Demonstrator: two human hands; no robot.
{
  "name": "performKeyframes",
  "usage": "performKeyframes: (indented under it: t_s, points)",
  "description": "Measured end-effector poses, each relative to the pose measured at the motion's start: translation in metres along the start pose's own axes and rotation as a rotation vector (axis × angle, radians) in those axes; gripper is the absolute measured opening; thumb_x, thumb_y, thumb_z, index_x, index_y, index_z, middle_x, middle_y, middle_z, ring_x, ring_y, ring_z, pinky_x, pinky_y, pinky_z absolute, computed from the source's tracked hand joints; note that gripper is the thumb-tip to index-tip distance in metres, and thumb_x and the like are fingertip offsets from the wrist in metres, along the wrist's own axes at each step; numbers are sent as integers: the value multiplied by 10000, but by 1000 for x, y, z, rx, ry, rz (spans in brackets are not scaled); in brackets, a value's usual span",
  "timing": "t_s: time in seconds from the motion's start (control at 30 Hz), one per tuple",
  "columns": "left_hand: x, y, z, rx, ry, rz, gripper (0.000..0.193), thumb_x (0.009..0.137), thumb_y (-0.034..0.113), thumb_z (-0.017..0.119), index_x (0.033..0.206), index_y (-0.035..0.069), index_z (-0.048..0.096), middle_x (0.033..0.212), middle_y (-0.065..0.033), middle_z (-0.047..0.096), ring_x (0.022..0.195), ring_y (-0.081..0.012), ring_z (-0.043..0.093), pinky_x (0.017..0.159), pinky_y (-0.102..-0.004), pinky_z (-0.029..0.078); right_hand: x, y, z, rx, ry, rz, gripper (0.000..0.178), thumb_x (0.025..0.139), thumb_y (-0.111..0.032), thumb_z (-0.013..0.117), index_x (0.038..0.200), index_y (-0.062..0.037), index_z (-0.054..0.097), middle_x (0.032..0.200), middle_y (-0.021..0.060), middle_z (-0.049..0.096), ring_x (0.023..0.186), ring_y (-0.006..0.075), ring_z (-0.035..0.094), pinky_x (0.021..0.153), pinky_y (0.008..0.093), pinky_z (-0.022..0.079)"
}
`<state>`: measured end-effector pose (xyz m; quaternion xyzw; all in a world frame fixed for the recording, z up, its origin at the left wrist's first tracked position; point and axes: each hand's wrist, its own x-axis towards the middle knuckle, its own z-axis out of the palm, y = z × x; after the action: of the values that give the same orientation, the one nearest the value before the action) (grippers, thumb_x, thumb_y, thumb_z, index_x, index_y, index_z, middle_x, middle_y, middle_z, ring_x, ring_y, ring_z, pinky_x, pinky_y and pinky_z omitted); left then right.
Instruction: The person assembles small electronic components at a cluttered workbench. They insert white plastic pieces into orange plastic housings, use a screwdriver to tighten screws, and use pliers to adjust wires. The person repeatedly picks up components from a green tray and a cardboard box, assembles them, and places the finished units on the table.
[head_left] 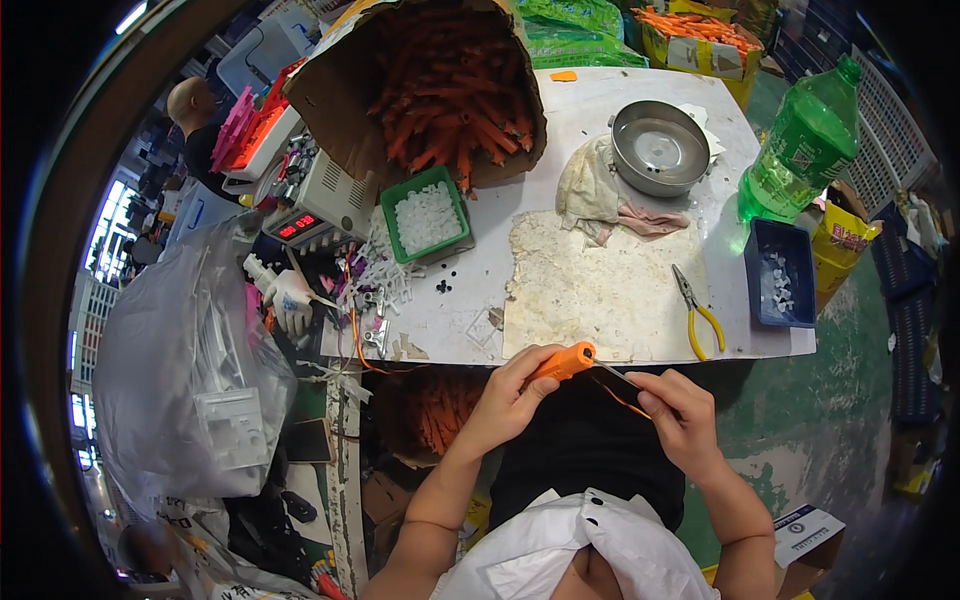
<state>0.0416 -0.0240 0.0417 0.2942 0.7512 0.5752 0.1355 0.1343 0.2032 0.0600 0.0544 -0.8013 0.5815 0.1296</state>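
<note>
In my left hand [522, 388] is an orange plastic handle-shaped part [563, 362], its dark-centred end turned to the right. My right hand [677, 408] pinches a thin metal rod [612, 372]. The rod's tip lies close to that end; whether it touches or enters cannot be made out. A thin orange wire [622, 399] runs just below the rod. Both hands are off the table's front edge, above my lap. Beyond them lie a stained cloth mat [590, 300] and yellow-handled pliers [692, 312].
A big cardboard box of orange parts [445, 100] leans at the back. Near it stand a green tray of white pieces [426, 215] and a powered unit [318, 205]. To the right are a metal bowl [660, 150], a blue bin [782, 270] and a green bottle [805, 140].
</note>
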Motion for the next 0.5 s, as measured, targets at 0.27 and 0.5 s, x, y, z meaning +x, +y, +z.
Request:
performKeyframes:
  t_s: [0.27,0.5]
  points:
    - [3,-3,13,-588,-19,-328,465,953,187,599,1346,-6,442,1110,-72,622,937,-99,593,812,-234,481,1,-9,2,-233,-84,-30,256,851,-30,664,1106,-55,673,630,82,519,507,189,496,487,294,408]
    - [5,-5,16,-530,-11,-291,515,927,173,633,1375,2,446,1112,-98,626,933,-121,611,804,-244,496,3,1,2,22,-113,177,198,934,-118,594,1099,-37,667,605,27,488,469,100,443,435,264,348]
